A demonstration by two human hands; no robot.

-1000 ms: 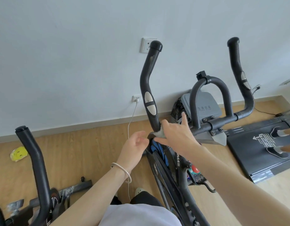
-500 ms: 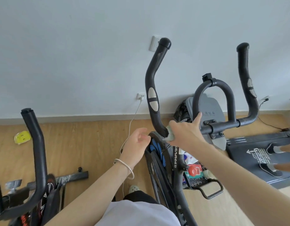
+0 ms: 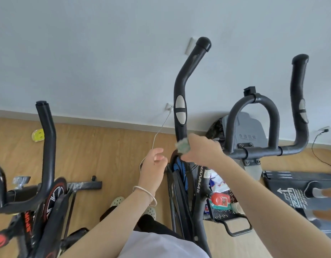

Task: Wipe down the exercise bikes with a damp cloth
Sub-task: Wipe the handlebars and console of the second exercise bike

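1. Right hand [image 3: 201, 149], seen from the head camera, curls round a small pale cloth [image 3: 182, 145] and presses it to the lower part of the bike's near handlebar [image 3: 180, 90], just below the grey sensor pads. Wrapping the cloth round the tube probably lets one stroke reach every side.
2. Left hand [image 3: 154, 161] hangs just beside that bar without touching it, fingers loosely curled and holding nothing. A bracelet [image 3: 146, 192] sits on the wrist. The hand looks kept close to steady the frame if needed.
3. The bike stands on the wooden floor [image 3: 105, 142] toward its far edge, by the wall. Neither hand touches the far handlebar [image 3: 300, 108] or the centre loop [image 3: 254, 101], so these likely remain to be wiped.
4. A second bike [image 3: 47, 146] stands at the floor's left side, well apart from both hands. It is probably waiting its turn.
5. A white cable [image 3: 157, 135] drops from the wall socket near the left hand and could snag. A treadmill [image 3: 300, 189] lies at the floor's right edge.
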